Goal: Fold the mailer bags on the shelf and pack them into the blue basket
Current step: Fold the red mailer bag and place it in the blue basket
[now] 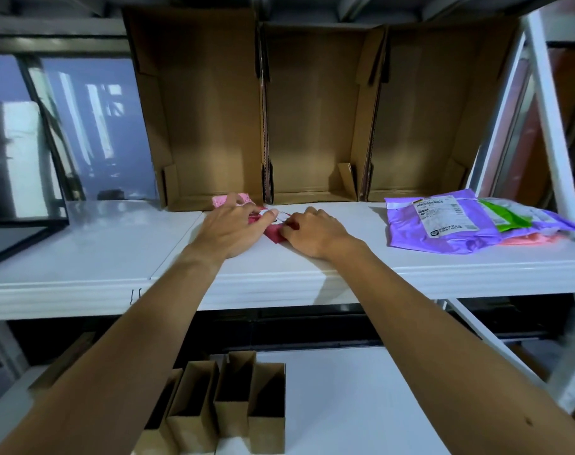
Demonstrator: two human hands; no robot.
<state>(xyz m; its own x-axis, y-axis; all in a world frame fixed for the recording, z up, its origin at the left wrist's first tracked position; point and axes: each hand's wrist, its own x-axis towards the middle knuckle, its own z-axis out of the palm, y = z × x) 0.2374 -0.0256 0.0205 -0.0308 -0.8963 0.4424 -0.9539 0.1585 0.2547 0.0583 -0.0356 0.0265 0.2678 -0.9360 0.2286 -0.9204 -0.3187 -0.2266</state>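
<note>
A small red mailer bag with a white label lies on the white shelf, mostly covered by both hands. My left hand lies on its left part, fingers curled over it. My right hand pinches its right edge. A pink mailer bag peeks out just behind my left hand. To the right lies a pile of mailer bags: a purple one with a printed label on top, green and salmon ones beneath. The blue basket is not in view.
Three open cardboard boxes stand on end at the back of the shelf. Several small brown cardboard boxes sit on the lower white surface. Dark glass panels lean at the left. A white shelf post rises at the right.
</note>
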